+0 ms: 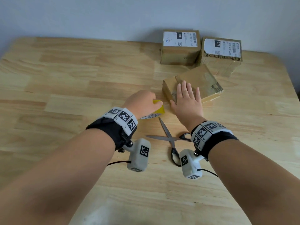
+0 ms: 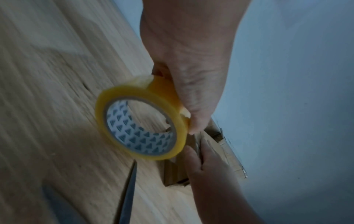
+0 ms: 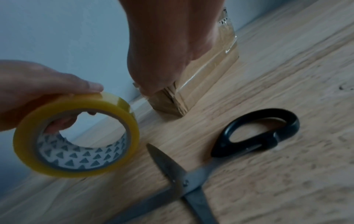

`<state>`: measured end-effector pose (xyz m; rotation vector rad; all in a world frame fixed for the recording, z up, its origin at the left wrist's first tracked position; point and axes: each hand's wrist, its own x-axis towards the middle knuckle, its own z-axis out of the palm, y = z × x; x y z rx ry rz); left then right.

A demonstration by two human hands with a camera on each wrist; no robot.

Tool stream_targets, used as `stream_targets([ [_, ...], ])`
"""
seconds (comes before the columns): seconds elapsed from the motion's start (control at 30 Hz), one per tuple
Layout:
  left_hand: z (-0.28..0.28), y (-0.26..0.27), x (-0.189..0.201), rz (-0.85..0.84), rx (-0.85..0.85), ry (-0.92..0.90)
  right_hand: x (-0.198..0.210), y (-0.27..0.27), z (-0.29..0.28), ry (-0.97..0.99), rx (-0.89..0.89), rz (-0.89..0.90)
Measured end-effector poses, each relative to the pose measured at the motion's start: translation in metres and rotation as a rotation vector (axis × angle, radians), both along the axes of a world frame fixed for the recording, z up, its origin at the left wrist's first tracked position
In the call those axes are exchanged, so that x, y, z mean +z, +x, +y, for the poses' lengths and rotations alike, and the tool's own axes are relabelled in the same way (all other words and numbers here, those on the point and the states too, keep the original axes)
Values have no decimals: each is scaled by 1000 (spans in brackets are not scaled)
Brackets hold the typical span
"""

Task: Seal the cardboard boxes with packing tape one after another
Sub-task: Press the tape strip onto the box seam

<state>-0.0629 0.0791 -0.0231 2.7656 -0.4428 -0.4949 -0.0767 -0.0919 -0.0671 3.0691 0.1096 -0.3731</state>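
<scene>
— While the right hand [image 1: 186, 101] lies flat on the nearest cardboard box [image 1: 199, 82], fingers straight and spread, where is the tape?

— The roll of yellow packing tape [image 2: 139, 128] is in the left hand [image 1: 142, 103], thumb on the outer rim and fingers curled through the core. It hangs just above the wooden table [image 1: 65, 78], right beside that box's near corner.

— And the other boxes?

— Two labelled boxes, one [image 1: 180, 47] beside the other [image 1: 221, 54], stand against the wall behind it. Clear tape already shines along the near box's side.

— Scissors?

— The scissors [image 1: 170, 140], black-handled, lie open on the table between the two wrists.
</scene>
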Motion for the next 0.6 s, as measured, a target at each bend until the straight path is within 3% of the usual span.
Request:
stream_targets([
  [0.17, -29, 0, -3, -69, -121, 187, -4, 0, -3, -4, -2, -22],
  [0.33, -27, 7, -4, 18, -11, 267, -8, 1, -4, 0, 10, -61],
  [0.6, -5, 8, -4, -17, 46, 105, -16, -8, -2, 109, 5, -179],
])
